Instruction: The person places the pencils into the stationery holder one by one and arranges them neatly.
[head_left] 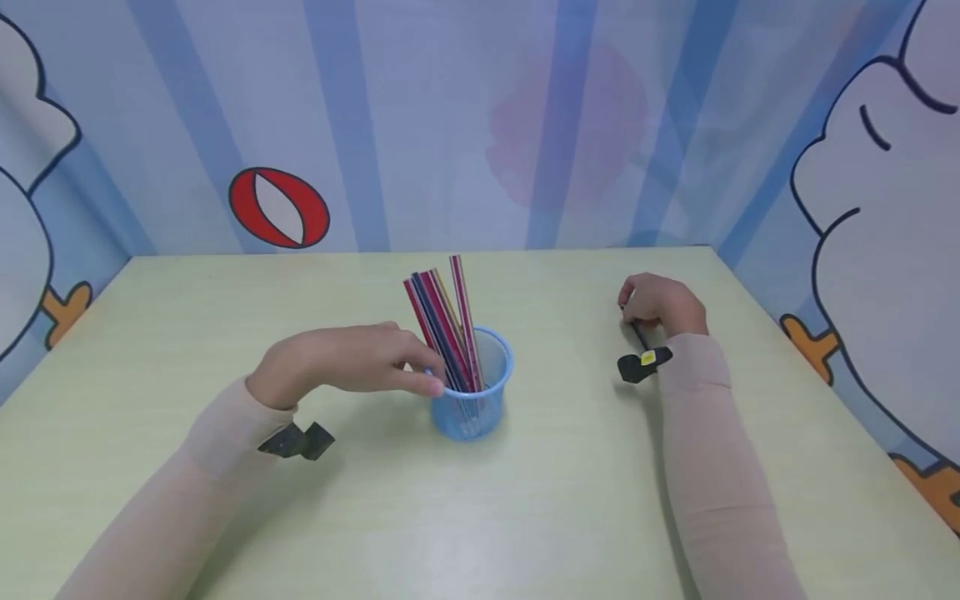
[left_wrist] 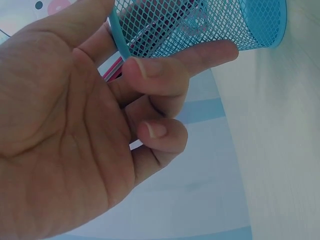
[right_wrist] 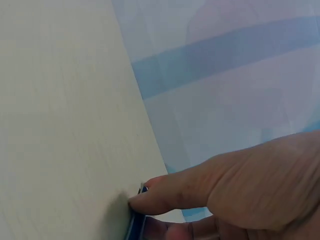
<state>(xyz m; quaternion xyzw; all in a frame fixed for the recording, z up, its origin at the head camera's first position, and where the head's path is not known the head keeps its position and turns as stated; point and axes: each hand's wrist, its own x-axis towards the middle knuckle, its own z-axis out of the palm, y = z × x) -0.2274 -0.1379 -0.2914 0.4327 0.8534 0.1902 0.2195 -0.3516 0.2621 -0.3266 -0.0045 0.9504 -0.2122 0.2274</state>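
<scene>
A blue mesh cup (head_left: 480, 417) stands upright at the middle of the pale green table (head_left: 525, 517) and holds several red, pink and dark pencils (head_left: 444, 321). My left hand (head_left: 352, 358) reaches in from the left and pinches the cup's near rim. In the left wrist view my left hand (left_wrist: 75, 125) has one finger lying along the cup (left_wrist: 200, 20) and the others curled at the rim; pencil ends (left_wrist: 112, 70) show behind. My right hand (head_left: 663, 304) rests curled at the right, pinching a dark pencil (head_left: 639, 333). The right wrist view shows the thumb of my right hand (right_wrist: 240, 185) pressing the dark blue pencil (right_wrist: 136, 227) to the table.
Cartoon-printed blue and white walls (head_left: 480, 125) close the table in at the back and on both sides. Black wrist camera mounts (head_left: 296, 440) sit under both forearms. Bare tabletop lies in front of the cup and between the arms.
</scene>
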